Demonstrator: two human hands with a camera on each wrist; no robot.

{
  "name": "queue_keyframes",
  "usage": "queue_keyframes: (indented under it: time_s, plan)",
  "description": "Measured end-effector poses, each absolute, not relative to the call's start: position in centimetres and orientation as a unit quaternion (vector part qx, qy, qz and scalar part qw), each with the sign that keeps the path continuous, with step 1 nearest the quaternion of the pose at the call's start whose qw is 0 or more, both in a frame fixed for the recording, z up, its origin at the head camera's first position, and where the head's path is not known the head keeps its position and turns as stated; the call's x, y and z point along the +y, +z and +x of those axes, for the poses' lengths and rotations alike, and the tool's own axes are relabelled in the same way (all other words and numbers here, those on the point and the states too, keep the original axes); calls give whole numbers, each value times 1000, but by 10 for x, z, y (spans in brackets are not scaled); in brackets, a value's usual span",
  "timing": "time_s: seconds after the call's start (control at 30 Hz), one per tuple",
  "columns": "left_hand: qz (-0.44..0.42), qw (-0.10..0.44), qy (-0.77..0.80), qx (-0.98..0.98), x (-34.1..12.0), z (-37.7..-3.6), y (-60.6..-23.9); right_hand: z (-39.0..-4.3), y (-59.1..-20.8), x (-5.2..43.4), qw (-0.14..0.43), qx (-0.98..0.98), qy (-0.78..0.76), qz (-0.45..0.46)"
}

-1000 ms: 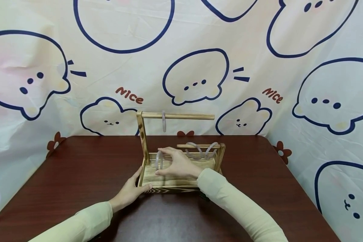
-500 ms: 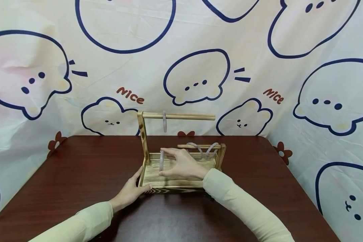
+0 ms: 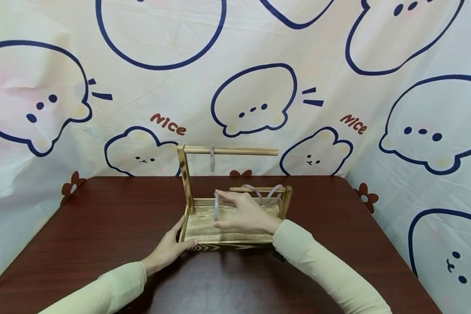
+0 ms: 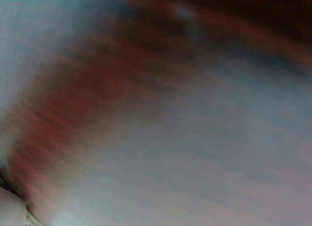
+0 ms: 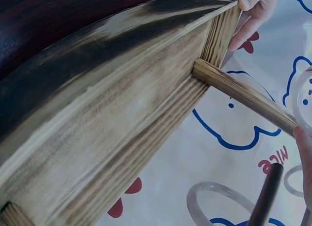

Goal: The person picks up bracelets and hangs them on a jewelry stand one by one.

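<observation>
My right hand pinches a pale translucent bangle between thumb and fingertips, holding it upright over the tray of a wooden jewelry stand. At the stand's front left corner, my left hand grips the tray, thumb at the front rim and fingers along the side wall. From the upper bar hangs another bangle, near the left post. Two more bangles hang on the lower bar at right, partly behind my right hand. The right wrist view shows the left hand on the tray's far corner.
The stand sits on a dark red-brown table. A white cloth printed with cartoon figures hangs behind and at both sides. The upper bar's right end is free and overhangs the tray. The left wrist view is mostly blurred.
My right hand has moved a little to the right over the tray with the bangle, which has turned edge-on to the head view. The left hand has stayed on the corner.
</observation>
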State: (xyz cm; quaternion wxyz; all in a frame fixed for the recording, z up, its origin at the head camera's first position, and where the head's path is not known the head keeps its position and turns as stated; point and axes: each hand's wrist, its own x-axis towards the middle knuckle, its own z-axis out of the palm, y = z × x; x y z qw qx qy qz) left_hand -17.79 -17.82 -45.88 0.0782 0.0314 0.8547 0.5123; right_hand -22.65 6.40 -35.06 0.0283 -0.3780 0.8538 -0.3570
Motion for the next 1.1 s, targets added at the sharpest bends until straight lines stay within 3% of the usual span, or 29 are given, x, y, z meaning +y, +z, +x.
queue_keyframes:
  time_s: [0.67, 1.1]
  plan:
    - [31, 79, 519, 850, -177, -176, -459, -229, -327, 104, 59, 809, -453, -370]
    - [37, 74, 510, 856, -178, -176, -458, -234, -315, 133, 23, 847, -420, -324]
